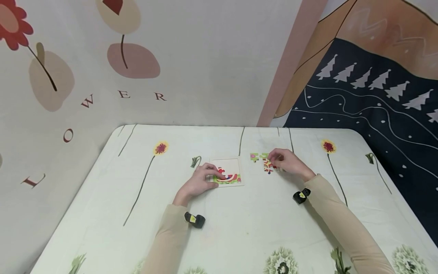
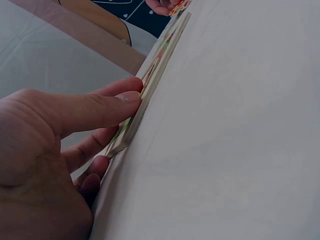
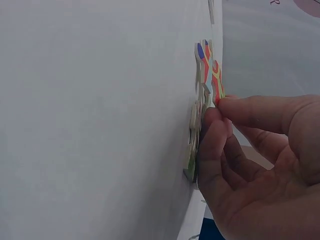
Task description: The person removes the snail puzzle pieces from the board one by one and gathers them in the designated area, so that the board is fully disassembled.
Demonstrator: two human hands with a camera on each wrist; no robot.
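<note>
A small square jigsaw tray [image 1: 228, 163] lies on the table, its lower part filled with red and green pieces and its upper part bare. My left hand [image 1: 200, 179] rests at the tray's left side, thumb along the near edge and fingers reaching over the surface; the wrist view shows the thumb [image 2: 117, 107] against the tray's rim. To the right of the tray, my right hand [image 1: 287, 161] pinches a red and yellow jigsaw piece [image 3: 217, 82] between thumb and index finger. Other loose pieces lie under and beside that hand, including a green one with a pink flower [image 1: 254, 156].
A white tablecloth [image 1: 239, 228] printed with flowers and stems covers the table. Behind the table hangs a pale printed curtain [image 1: 212, 76], with a dark tree-patterned cloth [image 1: 362, 87] at the right. Each wrist wears a small black camera [image 1: 195, 220].
</note>
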